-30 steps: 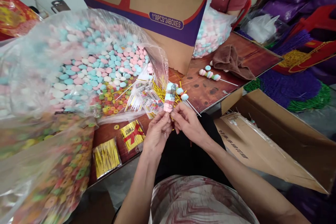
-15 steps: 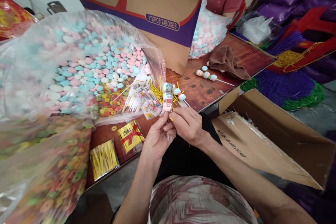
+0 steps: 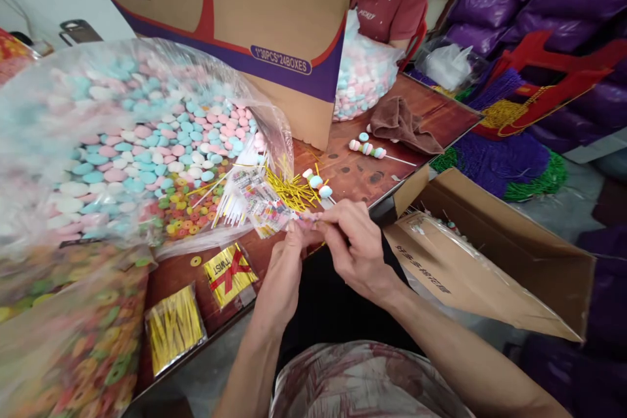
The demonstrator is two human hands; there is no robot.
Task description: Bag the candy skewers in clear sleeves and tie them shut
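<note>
Both hands meet at the table's front edge over a small printed plastic bag (image 3: 308,218), pinkish and crumpled-looking. My left hand (image 3: 280,269) pinches its left end, thumb on top. My right hand (image 3: 356,243) has its fingertips closed on the other end. Just beyond lies a stack of similar printed bags (image 3: 264,206), beside white sticks (image 3: 230,204) and loose gold twist ties (image 3: 290,188). A short marshmallow skewer (image 3: 318,183) lies beyond my right hand. Farther back rests another skewer (image 3: 367,149), with marshmallows and green rings on a white stick.
On the left are a big bag of pastel marshmallows (image 3: 161,124) and a bag of gummy rings (image 3: 88,333). Two twist-tie packs (image 3: 176,330) lie near the edge. A large carton (image 3: 274,98), brown cloth (image 3: 404,125) and co-worker (image 3: 392,6) are beyond; an open carton (image 3: 490,294) stands right.
The wrapped marshmallow skewer that both hands held upright no longer shows in them. They now hold a flat-looking printed bag. The whole view has shifted slightly.
</note>
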